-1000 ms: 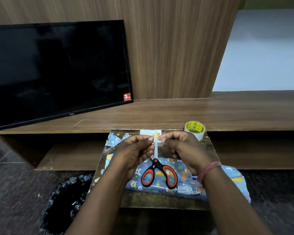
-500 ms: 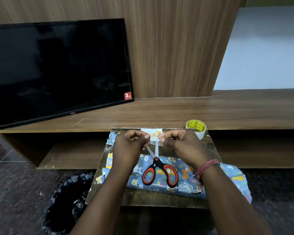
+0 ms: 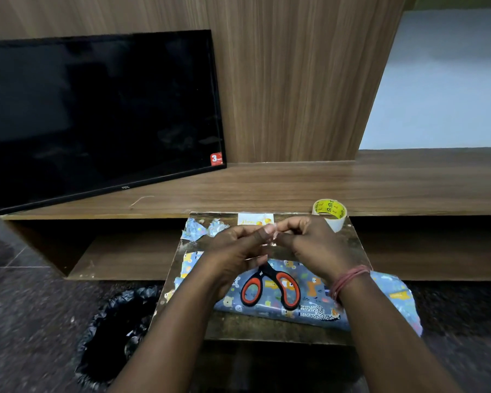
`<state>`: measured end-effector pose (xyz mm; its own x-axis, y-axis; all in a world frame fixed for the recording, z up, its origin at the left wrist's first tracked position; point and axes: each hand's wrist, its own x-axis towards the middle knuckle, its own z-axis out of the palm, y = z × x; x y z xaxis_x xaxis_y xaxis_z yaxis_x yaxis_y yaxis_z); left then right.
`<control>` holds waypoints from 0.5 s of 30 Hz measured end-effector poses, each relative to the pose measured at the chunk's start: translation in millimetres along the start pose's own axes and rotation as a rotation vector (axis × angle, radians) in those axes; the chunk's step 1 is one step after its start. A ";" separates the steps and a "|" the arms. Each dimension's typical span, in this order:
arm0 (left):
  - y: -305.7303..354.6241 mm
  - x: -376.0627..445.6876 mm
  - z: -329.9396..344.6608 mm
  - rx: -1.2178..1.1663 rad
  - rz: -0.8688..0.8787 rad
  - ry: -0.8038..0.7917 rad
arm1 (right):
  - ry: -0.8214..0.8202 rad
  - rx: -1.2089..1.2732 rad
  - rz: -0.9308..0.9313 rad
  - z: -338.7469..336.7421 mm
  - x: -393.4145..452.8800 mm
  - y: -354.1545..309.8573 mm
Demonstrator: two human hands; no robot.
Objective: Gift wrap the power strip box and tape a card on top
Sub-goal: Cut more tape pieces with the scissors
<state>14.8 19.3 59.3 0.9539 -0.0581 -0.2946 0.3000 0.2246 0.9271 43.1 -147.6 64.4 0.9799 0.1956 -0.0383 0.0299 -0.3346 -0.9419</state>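
The box wrapped in blue animal-print paper (image 3: 321,303) lies across the small dark table (image 3: 267,330). Black scissors with orange handles (image 3: 270,285) rest on top of it. My left hand (image 3: 238,251) and my right hand (image 3: 309,245) meet above the box, fingertips together, pinching a small clear piece of tape (image 3: 273,238) between them. Behind my hands, at the table's far edge, lies a white card with orange marks (image 3: 255,219), partly hidden by my fingers. A roll of clear tape with a yellow core (image 3: 330,212) stands at the far right corner.
Crumpled scraps of wrapping paper (image 3: 203,229) lie at the table's far left. A bin lined with a black bag (image 3: 116,333) stands on the floor to the left. A black TV (image 3: 97,114) leans on the wooden shelf (image 3: 352,185) behind the table.
My hands have drawn closer together, the fingertips now touching over the tape piece. The strip that hung down between them looks shorter and more bunched.
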 end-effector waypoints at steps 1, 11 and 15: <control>-1.4 0.3 1.6 -0.015 0.004 0.001 | -0.013 -0.049 -0.024 2.2 -2.2 0.1; -10.9 0.4 -0.3 -0.023 -0.014 0.021 | 0.041 -0.312 -0.129 13.3 -11.8 0.0; -11.8 -0.9 2.2 -0.072 -0.022 -0.010 | -0.092 -0.167 -0.064 -11.0 -16.5 -1.4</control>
<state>10.4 14.6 49.2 0.9473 -0.0737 -0.3116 0.3193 0.2925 0.9014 29.0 -160.4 70.1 0.9530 0.3024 -0.0181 0.1311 -0.4656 -0.8753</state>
